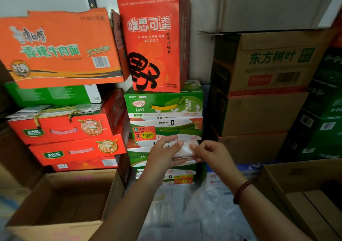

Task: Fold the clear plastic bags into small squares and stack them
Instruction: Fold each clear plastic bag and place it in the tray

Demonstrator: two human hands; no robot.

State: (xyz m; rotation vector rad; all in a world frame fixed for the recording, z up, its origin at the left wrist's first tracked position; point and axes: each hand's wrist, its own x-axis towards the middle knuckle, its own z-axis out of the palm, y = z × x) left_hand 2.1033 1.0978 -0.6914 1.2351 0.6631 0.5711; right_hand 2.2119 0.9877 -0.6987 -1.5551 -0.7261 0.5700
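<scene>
I see both hands held up in the air in a tight spot, with stacks of boxes close on every side. An open brown box (61, 200) sits low on the left and another open brown box (303, 194) low on the right, so the free room is the narrow gap between them. Loose clear plastic (209, 209) lies down in that gap.

My left hand (162, 153) and my right hand (209, 151) reach forward side by side. Each grip is closed on one end of the folded plastic bag (185, 149), pinched by thumb and fingers. The bag is a small pale wad between the hands, in front of the green and white milk boxes (164, 105). A red bead bracelet (241, 190) is on the right wrist.

One green box says "Milky Drink". The tall red gift bag (153, 37) on top has big black brush writing.
</scene>
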